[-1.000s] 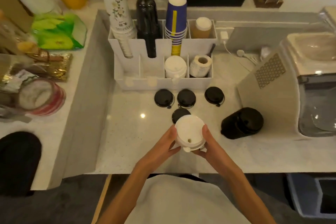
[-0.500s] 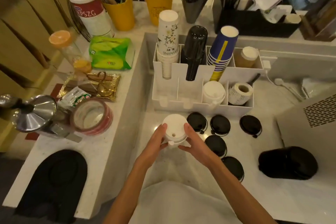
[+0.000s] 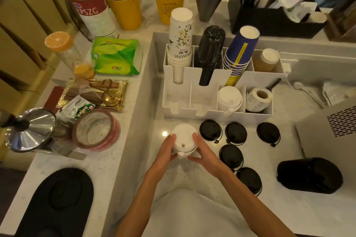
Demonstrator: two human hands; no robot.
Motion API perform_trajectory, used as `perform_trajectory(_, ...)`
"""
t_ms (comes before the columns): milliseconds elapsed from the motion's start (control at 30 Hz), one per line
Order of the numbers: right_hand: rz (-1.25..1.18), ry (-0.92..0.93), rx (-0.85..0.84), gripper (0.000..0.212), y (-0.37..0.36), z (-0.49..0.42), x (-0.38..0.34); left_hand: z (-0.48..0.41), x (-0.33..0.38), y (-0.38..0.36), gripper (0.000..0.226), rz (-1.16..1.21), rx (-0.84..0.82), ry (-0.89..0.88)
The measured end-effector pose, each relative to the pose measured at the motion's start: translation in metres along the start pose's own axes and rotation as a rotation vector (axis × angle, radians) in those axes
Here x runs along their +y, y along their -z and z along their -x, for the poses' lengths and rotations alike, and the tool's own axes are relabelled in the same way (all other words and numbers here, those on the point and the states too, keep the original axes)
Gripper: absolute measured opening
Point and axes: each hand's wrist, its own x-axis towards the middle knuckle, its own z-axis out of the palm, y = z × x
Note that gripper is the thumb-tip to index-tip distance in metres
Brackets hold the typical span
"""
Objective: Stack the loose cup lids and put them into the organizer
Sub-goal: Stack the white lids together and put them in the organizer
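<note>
A stack of white cup lids (image 3: 184, 138) is clasped between my left hand (image 3: 165, 151) and my right hand (image 3: 204, 153), just in front of the white organizer (image 3: 192, 109). Its two front left compartments hold nothing; another white lid stack (image 3: 229, 98) lies in the third. Several loose black lids (image 3: 236, 133) lie flat on the counter right of my hands. A stack of black lids (image 3: 310, 175) lies on its side at the far right.
Cup stacks (image 3: 180, 44) stand in the organizer's back row, and a label roll (image 3: 259, 99) sits in its front right slot. A tape roll (image 3: 96, 130), a steel pot (image 3: 32, 131) and a tissue pack (image 3: 117, 56) crowd the raised ledge on the left. A grey machine (image 3: 331, 132) stands right.
Both hands have carried the white lid stack to the left and toward the organizer's front left slots. The view has swung left and up.
</note>
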Motion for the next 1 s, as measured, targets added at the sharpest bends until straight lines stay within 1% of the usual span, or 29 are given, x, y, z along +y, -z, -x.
perform_trajectory(100, -0.019, -0.001, -0.001, 0.081, -0.002, 0.001, 0.000, 0.001, 0.002, 0.000, 0.079, -0.001, -0.002, 0.009)
perform_trajectory(267, -0.005, 0.020, 0.013, 0.072, -0.008, 0.009, -0.008, 0.006, 0.009, 0.000, 0.089, 0.016, 0.037, 0.023)
perform_trajectory(367, 0.007, 0.072, 0.012, 0.071, -0.013, 0.019, -0.029, 0.016, 0.037, -0.002, 0.078, -0.002, 0.031, -0.039)
perform_trajectory(500, 0.011, 0.188, -0.032, 0.074, -0.018, 0.023, -0.086, 0.026, 0.100, -0.006, 0.063, 0.002, -0.017, -0.192)
perform_trajectory(600, -0.019, 0.232, -0.030, 0.064, -0.022, 0.007, -0.132, 0.011, 0.147, -0.008, 0.060, 0.007, 0.017, -0.249)
perform_trajectory(667, -0.027, 0.231, -0.022, 0.067, -0.023, -0.011, -0.154, -0.007, 0.170, -0.008, 0.060, 0.005, 0.040, -0.246)
perform_trajectory(733, -0.043, 0.193, 0.000, 0.068, -0.025, -0.029, -0.165, -0.025, 0.180, -0.007, 0.066, 0.012, 0.045, -0.214)
perform_trajectory(833, -0.078, 0.139, 0.034, 0.062, -0.028, -0.049, -0.170, -0.038, 0.184, -0.004, 0.066, 0.027, 0.053, -0.163)
perform_trajectory(933, -0.095, 0.129, 0.028, 0.056, -0.030, -0.057, -0.173, -0.047, 0.186, -0.002, 0.066, 0.079, 0.046, -0.123)
perform_trajectory(1000, -0.090, 0.122, 0.032, 0.056, -0.031, -0.059, -0.175, -0.053, 0.187, 0.000, 0.066, 0.131, 0.052, -0.102)
